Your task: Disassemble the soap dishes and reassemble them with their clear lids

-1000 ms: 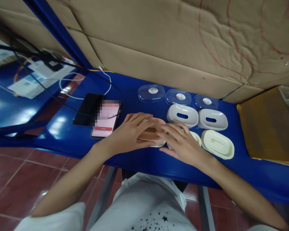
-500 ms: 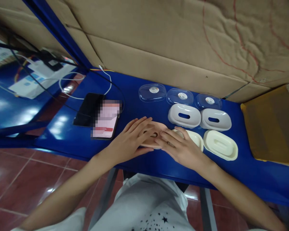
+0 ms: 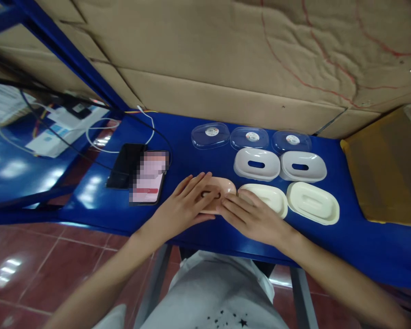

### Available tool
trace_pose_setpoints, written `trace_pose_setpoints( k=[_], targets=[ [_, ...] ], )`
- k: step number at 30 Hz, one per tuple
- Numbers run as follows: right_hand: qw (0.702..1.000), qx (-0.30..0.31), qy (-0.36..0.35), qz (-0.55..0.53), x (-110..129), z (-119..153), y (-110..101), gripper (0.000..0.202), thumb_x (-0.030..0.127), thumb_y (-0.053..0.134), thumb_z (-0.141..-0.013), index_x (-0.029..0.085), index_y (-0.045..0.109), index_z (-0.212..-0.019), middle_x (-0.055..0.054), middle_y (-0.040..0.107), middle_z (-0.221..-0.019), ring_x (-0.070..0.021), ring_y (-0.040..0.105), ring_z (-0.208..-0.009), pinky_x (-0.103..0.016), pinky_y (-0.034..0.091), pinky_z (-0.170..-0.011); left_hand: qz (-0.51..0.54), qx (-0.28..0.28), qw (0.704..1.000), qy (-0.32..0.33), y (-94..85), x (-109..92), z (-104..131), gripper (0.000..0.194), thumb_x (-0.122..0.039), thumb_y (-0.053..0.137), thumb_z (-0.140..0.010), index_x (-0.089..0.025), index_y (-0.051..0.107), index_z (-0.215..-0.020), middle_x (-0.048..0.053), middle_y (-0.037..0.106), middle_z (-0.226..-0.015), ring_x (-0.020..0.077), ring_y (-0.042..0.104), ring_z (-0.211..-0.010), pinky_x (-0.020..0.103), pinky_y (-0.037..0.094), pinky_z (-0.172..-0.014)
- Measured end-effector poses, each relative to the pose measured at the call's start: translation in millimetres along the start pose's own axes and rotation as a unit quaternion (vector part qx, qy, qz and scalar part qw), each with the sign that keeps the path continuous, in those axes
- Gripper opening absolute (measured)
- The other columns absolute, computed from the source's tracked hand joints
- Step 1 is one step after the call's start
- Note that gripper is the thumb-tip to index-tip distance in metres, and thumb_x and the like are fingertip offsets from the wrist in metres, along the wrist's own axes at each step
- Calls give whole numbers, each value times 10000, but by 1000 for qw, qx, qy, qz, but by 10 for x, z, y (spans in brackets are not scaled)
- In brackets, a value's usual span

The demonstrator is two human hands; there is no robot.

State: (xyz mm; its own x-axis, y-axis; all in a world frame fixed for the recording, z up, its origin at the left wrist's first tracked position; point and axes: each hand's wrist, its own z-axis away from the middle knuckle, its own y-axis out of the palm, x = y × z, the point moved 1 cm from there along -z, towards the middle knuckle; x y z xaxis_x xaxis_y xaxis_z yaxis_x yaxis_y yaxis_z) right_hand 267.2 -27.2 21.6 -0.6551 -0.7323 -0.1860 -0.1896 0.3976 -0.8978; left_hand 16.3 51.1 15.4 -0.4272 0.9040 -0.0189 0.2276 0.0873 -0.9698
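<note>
A pink oval soap dish with a slot in its middle sits near the table's front edge. My left hand grips its left side, the thumb along the near edge and the other fingers reaching over the dish to the far side. At its right end, the fingers of my right hand are closed on the rim. A cream dish lies just right of the pink one, partly covered by my right hand. Another cream dish is beside it.
Two white slotted dishes stand behind the cream ones. Three clear lids with round labels line the back. Left are two phones and cables. A taped carton stands right, and a cardboard wall rises behind the blue table.
The camera view has shifted slightly. My right fingers have drawn closer together at the pink dish's right end. My left hand stays on the dish.
</note>
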Motion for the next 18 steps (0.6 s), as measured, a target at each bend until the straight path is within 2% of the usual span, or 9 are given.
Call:
trace_pose_setpoints(
  k=[4,6,8,10,12,13,15,18],
  targets=[
    [1000,0,19,11,10,-37,38,323,82,621,-1030,131,722,-1333,-123,787,-1339,-266,698,-1290,-475,515,-1176,-2,5,1000,-13,17,3,2,635,-417,702,-1049,-184,501,-1605,279,445,-1696,435,436,-1596,638,463,-1237],
    [1000,0,28,11,2,-43,58,302,79,588,-1046,140,734,-1304,-108,794,-1324,-261,696,-1295,-480,516,-1176,19,15,1000,-20,-3,12,-14,662,-482,691,-1048,-200,494,-1614,256,442,-1707,434,404,-1614,664,426,-1254],
    [999,5,40,2,-9,-35,84,277,95,580,-1060,149,740,-1280,-101,802,-1305,-258,698,-1295,-493,504,-1191,47,15,998,-24,-45,48,-86,675,-530,633,-1072,-203,463,-1638,235,450,-1709,414,398,-1620,677,380,-1277],
    [998,13,56,-14,-20,-17,115,264,115,586,-1067,154,737,-1280,-97,802,-1307,-254,705,-1279,-513,481,-1212,71,6,997,-42,-89,133,-248,616,-477,549,-1118,-199,434,-1656,218,453,-1712,374,428,-1607,635,375,-1291],
    [997,20,67,-29,-28,7,145,296,125,591,-1067,146,716,-1335,-101,787,-1353,-258,696,-1303,-531,457,-1234,82,3,992,-101,-103,277,-503,584,-391,525,-1122,-199,424,-1665,209,422,-1731,363,446,-1595,582,417,-1268],
    [997,24,69,-34,-32,19,157,324,132,591,-1068,138,698,-1374,-106,772,-1389,-264,680,-1337,-539,446,-1243,76,4,985,-152,-95,370,-653,628,-394,564,-1099,-191,412,-1673,226,377,-1751,396,442,-1592,599,431,-1247],
    [996,34,68,-40,-38,41,172,386,145,590,-1070,128,655,-1450,-113,727,-1476,-276,625,-1430,-551,420,-1264,57,31,961,-268,-45,578,-956,772,-418,642,-1063,-174,320,-1722,274,254,-1789,472,319,-1642,674,382,-1250],
    [995,49,71,-47,-55,67,162,448,146,586,-1066,154,612,-1513,-107,633,-1600,-273,530,-1537,-562,382,-1288,60,87,930,-352,66,856,-1308,963,-475,778,-979,-164,275,-1740,317,157,-1800,515,163,-1678,724,287,-1277]
  ],
)
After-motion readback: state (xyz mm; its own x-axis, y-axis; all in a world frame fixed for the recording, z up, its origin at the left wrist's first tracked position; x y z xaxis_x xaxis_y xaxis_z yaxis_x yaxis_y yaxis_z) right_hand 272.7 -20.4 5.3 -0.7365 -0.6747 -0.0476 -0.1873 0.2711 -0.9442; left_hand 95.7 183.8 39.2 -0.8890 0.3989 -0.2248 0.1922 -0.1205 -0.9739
